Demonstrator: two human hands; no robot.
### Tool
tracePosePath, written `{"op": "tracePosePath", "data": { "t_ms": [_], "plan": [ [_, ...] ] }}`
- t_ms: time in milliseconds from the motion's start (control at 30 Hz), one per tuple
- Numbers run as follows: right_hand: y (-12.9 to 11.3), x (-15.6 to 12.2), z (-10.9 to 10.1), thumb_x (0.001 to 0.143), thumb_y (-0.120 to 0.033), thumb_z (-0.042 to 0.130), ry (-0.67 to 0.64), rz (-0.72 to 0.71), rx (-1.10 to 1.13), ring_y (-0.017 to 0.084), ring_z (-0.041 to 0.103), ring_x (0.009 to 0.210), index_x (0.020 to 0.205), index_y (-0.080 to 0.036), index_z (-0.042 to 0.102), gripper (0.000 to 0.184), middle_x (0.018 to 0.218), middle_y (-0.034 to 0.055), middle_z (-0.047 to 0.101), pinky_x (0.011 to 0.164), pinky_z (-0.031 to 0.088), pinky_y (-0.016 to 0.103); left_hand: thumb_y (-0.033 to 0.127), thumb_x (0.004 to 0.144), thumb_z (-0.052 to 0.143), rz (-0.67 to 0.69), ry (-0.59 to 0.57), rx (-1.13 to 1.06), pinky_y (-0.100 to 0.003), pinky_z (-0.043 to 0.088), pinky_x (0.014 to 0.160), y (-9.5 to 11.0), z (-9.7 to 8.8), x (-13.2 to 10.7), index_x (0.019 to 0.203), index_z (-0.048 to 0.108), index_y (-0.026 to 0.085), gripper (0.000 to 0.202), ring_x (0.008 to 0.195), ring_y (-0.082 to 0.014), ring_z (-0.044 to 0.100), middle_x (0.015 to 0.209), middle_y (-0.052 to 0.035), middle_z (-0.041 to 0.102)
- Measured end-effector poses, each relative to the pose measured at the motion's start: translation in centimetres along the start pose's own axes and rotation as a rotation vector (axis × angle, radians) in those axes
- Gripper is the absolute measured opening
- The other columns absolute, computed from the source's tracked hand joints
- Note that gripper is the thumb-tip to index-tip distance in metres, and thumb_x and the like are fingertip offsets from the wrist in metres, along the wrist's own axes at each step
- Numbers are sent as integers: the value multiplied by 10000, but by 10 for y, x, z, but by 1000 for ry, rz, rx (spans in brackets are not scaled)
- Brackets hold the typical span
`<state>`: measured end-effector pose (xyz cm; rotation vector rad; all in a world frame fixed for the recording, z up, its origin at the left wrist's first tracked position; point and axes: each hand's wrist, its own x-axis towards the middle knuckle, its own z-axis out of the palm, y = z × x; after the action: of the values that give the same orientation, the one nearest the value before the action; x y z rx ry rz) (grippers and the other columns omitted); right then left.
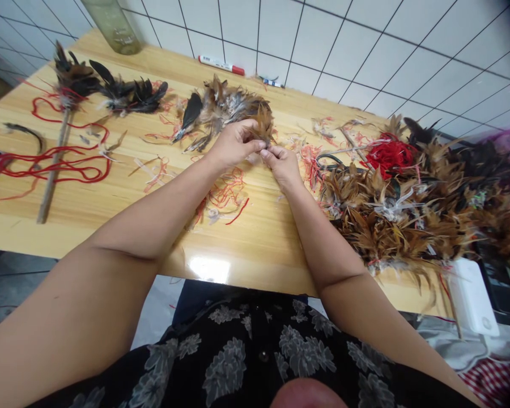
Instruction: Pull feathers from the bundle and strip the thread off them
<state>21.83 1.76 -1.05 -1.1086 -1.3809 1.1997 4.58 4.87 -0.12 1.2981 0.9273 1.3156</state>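
My left hand [234, 143] and my right hand [283, 164] meet at the middle of a wooden table [255, 243]. Both are closed, fingertips pinching a small tuft of brown feathers [263, 126] between them. Just behind the hands lies a loose heap of brown, grey and black feathers [221, 107]. Scraps of red thread [223, 195] lie on the tabletop below my hands.
A big pile of brown feathers [403, 221] with a red thread ball [389, 154] fills the right side. At left lie a feather duster on a stick [62, 113], black feathers [130, 93] and looped red cord [46, 164]. A red-capped marker [221, 65] and bottle [113, 25] stand near the tiled wall.
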Motion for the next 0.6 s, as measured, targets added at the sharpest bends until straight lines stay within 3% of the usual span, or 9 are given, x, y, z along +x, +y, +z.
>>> {"op": "tracePosePath", "data": {
  "t_ms": [133,300,433,600],
  "plan": [
    [-3,-2,4,907,-583,937,3,-8,-25,127,522,795,700,-206,627,531,703,-48,508,813,479,282,129,785,1057,-36,-46,28,-383,671,931,-13,-5,8,995,657,202,458,1026,-293,838,888,-11,718],
    [-15,-7,9,847,-728,963,-39,62,88,132,552,793,770,-218,621,619,703,-43,512,757,487,264,352,670,1178,51,-127,-109,-279,598,770,-22,-8,12,1042,628,230,675,802,-179,760,883,42,700],
    [-22,-9,11,878,-686,967,-25,126,121,111,473,716,821,-226,622,578,690,-55,485,665,421,246,257,729,1155,-28,-52,-192,-246,561,763,-3,0,-3,1055,687,237,571,858,-178,766,865,39,707],
    [-20,-7,8,954,-631,930,-30,149,98,90,371,660,823,-229,588,543,681,-72,458,614,347,237,97,778,1111,-202,-46,-332,-230,525,679,27,12,-19,974,735,222,442,728,-137,699,808,36,720]
  ]
}}
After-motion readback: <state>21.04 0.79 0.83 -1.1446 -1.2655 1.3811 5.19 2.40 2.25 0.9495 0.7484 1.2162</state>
